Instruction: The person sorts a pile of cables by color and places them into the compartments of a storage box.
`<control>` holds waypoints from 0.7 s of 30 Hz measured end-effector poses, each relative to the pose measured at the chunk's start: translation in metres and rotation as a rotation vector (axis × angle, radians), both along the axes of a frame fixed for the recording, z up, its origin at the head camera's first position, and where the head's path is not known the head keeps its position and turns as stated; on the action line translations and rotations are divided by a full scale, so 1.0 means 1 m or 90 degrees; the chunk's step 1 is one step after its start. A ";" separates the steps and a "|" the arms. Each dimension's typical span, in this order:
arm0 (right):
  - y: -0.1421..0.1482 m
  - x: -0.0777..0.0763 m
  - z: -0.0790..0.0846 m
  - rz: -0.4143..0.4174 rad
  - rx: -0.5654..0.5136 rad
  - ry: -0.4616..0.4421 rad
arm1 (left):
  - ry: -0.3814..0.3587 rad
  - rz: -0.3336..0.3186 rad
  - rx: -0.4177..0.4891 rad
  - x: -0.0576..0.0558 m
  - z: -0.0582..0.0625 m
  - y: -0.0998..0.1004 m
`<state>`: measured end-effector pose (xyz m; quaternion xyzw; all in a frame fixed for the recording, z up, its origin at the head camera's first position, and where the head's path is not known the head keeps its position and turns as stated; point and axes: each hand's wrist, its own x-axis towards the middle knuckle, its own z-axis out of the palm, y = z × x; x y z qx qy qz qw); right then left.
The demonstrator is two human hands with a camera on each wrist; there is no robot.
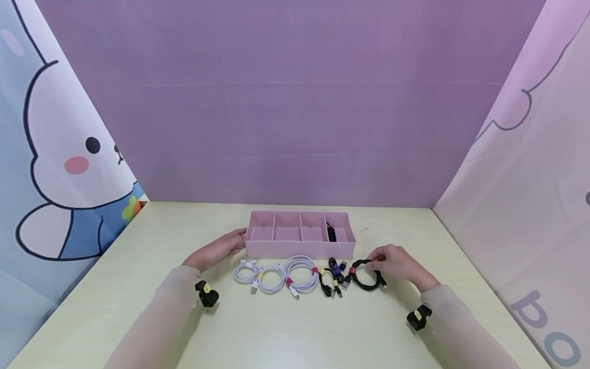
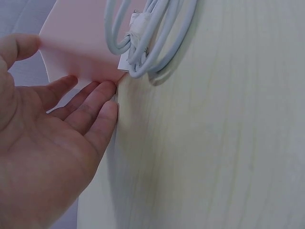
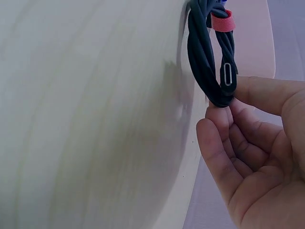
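Note:
My left hand (image 1: 220, 250) touches the left end of a pink divided box (image 1: 299, 250) with extended fingers. In the left wrist view, the thumb and fingertips rest along the box's end wall. My right hand (image 1: 397, 262) pinches a coiled black cable (image 3: 202, 52) between thumb and fingers, in front of the box's right end. A red strap (image 3: 223, 21) binds this coil, and a connector tip (image 3: 228, 74) faces the right wrist camera. One small black cable (image 1: 331, 233) lies in the box's rightmost compartment.
Along the front of the box lie white coiled cables (image 1: 272, 291), including a larger coil (image 1: 301, 257) with red straps. Right of them are a small black cable with yellow straps (image 1: 326, 290) and one with a purple strap (image 1: 337, 269). A purple backdrop (image 1: 295, 102) stands behind the table.

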<state>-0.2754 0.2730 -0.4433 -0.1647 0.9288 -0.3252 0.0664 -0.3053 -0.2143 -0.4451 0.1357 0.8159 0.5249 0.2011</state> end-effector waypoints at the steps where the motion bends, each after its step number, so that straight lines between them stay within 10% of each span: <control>1: 0.000 0.000 0.000 0.001 -0.004 0.000 | 0.000 -0.002 0.001 0.000 0.000 0.000; 21: 0.001 0.000 0.009 -0.011 -0.023 -0.007 | -0.001 0.003 0.002 0.000 -0.002 0.000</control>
